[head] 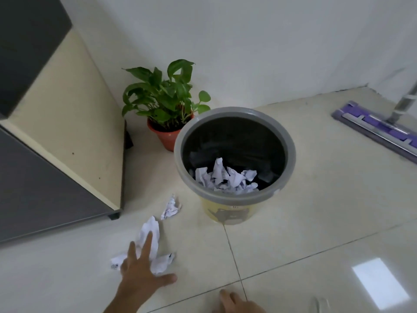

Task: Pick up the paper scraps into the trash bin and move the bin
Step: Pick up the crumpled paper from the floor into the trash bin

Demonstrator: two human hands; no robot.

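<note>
Two paper scraps (149, 240) under spread left fingers (147, 245), right fingers' (225, 298) state unclear

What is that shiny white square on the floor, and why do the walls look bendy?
Head view: the white square is glare, light reflecting off the glossy floor tile; the wide-angle lens bends the wall and cabinet edges; the mop looks slightly blurred.

Glossy cream tile floor (316, 222), white wall (248, 41) (cabinet (67, 109) at left)
</note>
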